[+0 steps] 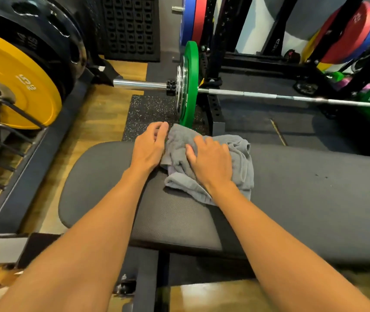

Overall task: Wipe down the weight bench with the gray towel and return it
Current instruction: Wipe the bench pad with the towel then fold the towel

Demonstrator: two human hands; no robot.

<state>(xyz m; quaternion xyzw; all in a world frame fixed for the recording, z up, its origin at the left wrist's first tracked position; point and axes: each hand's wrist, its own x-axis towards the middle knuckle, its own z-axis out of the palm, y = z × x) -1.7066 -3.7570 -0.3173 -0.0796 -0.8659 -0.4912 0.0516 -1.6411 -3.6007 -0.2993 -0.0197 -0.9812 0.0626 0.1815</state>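
Pressing bunched gray towel [240, 158] onto counter [314, 188] with right hand [211, 161], fingers flat, not clenched. Resting left hand [149, 147] just beside, relaxed fingertips touching towel's left edge.

Gray towel [240, 159] on bench [314, 190], R hand [211, 163] atop, L hand [149, 147] beside

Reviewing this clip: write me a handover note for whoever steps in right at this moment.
Left hand: fingers relaxed, touching the left edge of the gray towel on the bench.
Right hand: palm down on the bunched towel, pressing it onto the pad; no closed grip.
Done: towel is out and on the bench near its rounded end; how much is wiped cannot be told.
Left: wipe the remaining pad, then return the towel; where it belongs cannot be told from this view.
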